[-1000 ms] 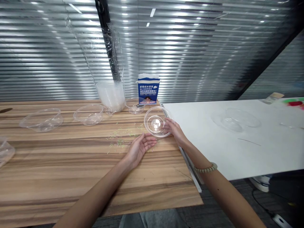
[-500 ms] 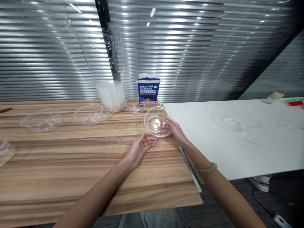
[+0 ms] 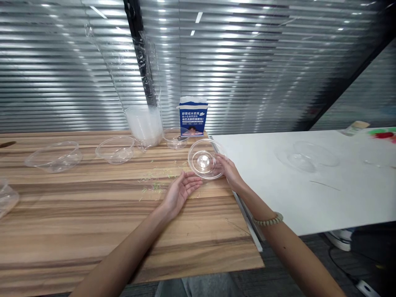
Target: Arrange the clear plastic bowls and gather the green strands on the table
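Observation:
A clear plastic bowl [image 3: 198,150] is tilted toward me above the wooden table, near its right edge. My right hand [image 3: 227,169] grips it from the right, the fingers showing through the clear wall and the thumb near the rim. Just below and left of the bowl, my left hand [image 3: 182,189] is open, palm up and fingers stretched out. Its fingertips come close to the bowl's lower rim; I cannot tell whether they touch. Thin green and pale shreds [image 3: 156,187] lie scattered on the wood left of that hand.
Along the back stand clear bowls [image 3: 116,150], a tall nested stack [image 3: 144,126] in a plastic bag, and a blue printed box [image 3: 193,117]. More clear plastic pieces [image 3: 300,159] lie on the white table [image 3: 278,194] at right. A metal strip [image 3: 249,225] runs between the tables.
My left hand has shifted slightly left and up. The right hand keeps its grip on the bowl, which has hardly moved.

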Demonstrator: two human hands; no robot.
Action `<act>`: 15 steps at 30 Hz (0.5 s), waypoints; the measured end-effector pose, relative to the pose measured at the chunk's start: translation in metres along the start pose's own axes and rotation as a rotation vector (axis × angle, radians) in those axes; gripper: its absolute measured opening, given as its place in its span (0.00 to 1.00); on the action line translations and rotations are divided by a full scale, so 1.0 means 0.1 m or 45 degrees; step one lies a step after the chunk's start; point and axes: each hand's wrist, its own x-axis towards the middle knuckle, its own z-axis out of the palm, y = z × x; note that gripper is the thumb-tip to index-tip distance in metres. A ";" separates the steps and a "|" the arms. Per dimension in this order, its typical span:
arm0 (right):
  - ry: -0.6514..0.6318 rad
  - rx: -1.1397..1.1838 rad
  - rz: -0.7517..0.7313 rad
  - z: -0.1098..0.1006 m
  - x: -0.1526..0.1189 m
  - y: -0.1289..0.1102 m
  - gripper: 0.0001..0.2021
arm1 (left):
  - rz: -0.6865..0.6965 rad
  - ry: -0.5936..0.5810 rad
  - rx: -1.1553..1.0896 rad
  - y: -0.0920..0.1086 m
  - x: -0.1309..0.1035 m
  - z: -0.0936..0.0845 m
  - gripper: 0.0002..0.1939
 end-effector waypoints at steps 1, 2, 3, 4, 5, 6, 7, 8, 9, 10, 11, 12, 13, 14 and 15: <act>0.008 0.000 0.000 0.00 0.00 0.00 0.14 | 0.006 0.014 0.003 0.00 0.00 0.00 0.16; 0.015 0.001 -0.003 0.00 0.00 0.01 0.15 | 0.014 0.032 0.009 0.00 0.00 0.00 0.15; 0.023 0.004 -0.007 -0.01 0.01 0.01 0.15 | 0.027 0.053 0.017 0.00 -0.01 0.01 0.15; 0.028 0.007 -0.014 -0.01 0.01 0.02 0.16 | 0.048 0.074 0.031 0.01 -0.01 0.01 0.14; 0.033 0.011 -0.024 -0.01 0.01 0.02 0.17 | 0.076 0.097 0.052 0.02 -0.01 0.01 0.14; 0.039 0.014 -0.036 -0.02 0.01 0.03 0.18 | 0.111 0.120 0.083 0.04 0.00 0.00 0.13; 0.045 0.018 -0.052 -0.02 0.01 0.03 0.19 | 0.153 0.146 0.129 0.08 0.01 -0.01 0.12; 0.051 0.022 -0.071 -0.02 0.02 0.04 0.19 | 0.206 0.180 0.190 0.13 0.02 -0.04 0.12; 0.058 0.025 -0.088 -0.03 0.02 0.04 0.20 | 0.269 0.222 0.267 0.19 0.05 -0.08 0.12; 0.067 0.027 -0.105 -0.03 0.02 0.05 0.21 | 0.346 0.272 0.360 0.25 0.07 -0.14 0.12; 0.078 0.026 -0.117 -0.04 0.02 0.05 0.22 | 0.438 0.332 0.467 0.33 0.11 -0.21 0.14; 0.090 0.021 -0.124 -0.05 0.03 0.06 0.22 | 0.544 0.389 0.591 0.41 0.15 -0.30 0.16; 0.099 0.014 -0.129 -0.05 0.03 0.06 0.22 | 0.650 0.450 0.730 0.49 0.18 -0.40 0.17; 0.106 0.004 -0.133 -0.06 0.03 0.07 0.22 | 0.745 0.505 0.877 0.56 0.22 -0.51 0.19; 0.109 -0.005 -0.138 -0.07 0.04 0.08 0.22 | 0.814 0.543 1.012 0.63 0.24 -0.62 0.19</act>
